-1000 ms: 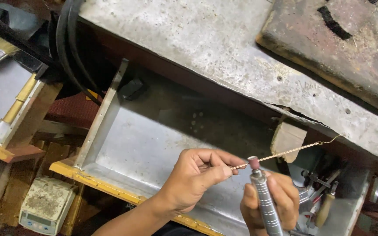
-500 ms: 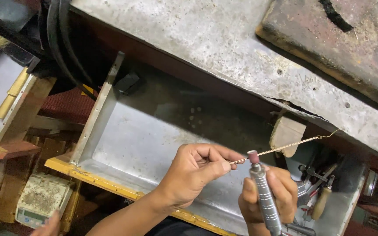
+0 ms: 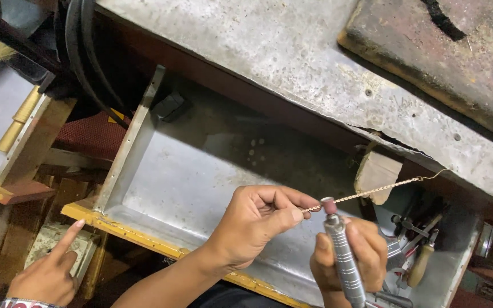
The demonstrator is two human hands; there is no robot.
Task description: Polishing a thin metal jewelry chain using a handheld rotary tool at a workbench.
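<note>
Since half a second ago the view has slid slightly, carrying the metal tray (image 3: 189, 188) and both working hands a little rightward in frame; the hands keep their pose on the chain. Another person's hand (image 3: 49, 274) now shows more fully at the lower left corner, index finger extended onto a small pale scale-like device (image 3: 58, 245) below the tray's yellow front edge.

Left hand (image 3: 258, 219): over the tray's lower right part, thumb and forefinger closed tight, pinching the near end of a thin gold-coloured chain (image 3: 372, 191). Chain runs taut, up and to the right from the pinch, across a small wooden bench peg (image 3: 376, 174) at the tray's right end, to a hooked end near the workbench edge; what that far end is fixed to cannot be made out.

Right hand (image 3: 352, 259): just right of the left hand, at the tray's lower right, fingers wrapped fully round a slim grey rotary handpiece (image 3: 344, 259) held upright. Its small reddish cylindrical tip (image 3: 329, 205) sits at the chain, just beside the left fingertips; looks touching, though contact is too fine to confirm.

Surroundings: worn grey workbench top (image 3: 292, 63) above the tray; dark scorched block (image 3: 452, 51) on it at upper right. Wooden-handled tools (image 3: 420, 259) lie right of the tray, beyond the right hand. Black cables (image 3: 81, 63) hang left of the tray's upper corner.
</note>
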